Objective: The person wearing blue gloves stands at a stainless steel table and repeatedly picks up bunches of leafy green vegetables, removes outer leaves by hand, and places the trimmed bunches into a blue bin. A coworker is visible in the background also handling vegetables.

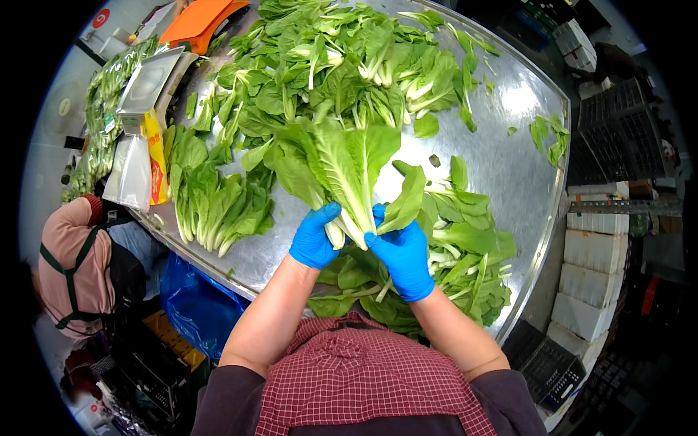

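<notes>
Both hands wear blue gloves and hold leafy greens above the metal table [491,147]. My left hand [317,235] grips the pale stem ends of a leafy green bunch [349,174]. My right hand [402,256] pinches the same bunch at its base, and a separate leaf [406,201] lies across its fingers. Beyond them spreads a large heap of leafy greens [338,82]. A smaller row of greens [218,212] lies to the left, stems towards me. Loose greens [469,245] are piled beside and below my right hand.
At the left edge stand a scale with a metal pan [147,82], clear plastic bags [128,169], packed greens [103,109] and an orange tray [202,22]. A blue plastic bag [199,305] hangs near a seated person [82,267]. Black crates [621,131] and white boxes [591,256] stand right.
</notes>
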`<state>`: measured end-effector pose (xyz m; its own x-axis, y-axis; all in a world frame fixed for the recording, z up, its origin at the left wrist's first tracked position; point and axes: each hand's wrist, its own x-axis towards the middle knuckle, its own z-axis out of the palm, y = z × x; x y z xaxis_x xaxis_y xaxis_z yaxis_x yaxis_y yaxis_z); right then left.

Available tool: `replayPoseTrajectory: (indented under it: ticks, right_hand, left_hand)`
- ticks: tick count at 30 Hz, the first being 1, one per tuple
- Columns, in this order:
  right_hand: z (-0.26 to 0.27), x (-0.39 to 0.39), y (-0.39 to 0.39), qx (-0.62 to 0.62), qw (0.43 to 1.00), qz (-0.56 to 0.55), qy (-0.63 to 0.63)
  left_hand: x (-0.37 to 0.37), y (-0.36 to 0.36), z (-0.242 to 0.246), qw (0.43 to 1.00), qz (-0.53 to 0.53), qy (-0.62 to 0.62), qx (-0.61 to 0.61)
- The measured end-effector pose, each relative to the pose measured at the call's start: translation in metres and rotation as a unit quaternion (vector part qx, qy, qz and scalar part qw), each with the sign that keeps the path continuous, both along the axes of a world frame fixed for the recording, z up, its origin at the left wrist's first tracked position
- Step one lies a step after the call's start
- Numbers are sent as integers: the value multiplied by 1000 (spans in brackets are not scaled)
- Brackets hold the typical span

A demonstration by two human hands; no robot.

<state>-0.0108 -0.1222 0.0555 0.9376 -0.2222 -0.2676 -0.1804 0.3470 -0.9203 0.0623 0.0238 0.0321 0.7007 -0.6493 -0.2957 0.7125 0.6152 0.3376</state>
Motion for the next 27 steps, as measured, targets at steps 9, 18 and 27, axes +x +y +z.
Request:
replayPoseTrajectory:
  ticks: [9,18,27]
  right_hand:
    - [21,1,-1,-383,909,82,-143]
    - [25,3,5,-429,889,125,-100]
    - [28,-20,-24,-108,990,63,61]
  left_hand:
    - [-11,1,-31,997,28,58,-42]
    - [-19,7,-24,995,40,40,-76]
    - [-16,63,4,977,15,-40,208]
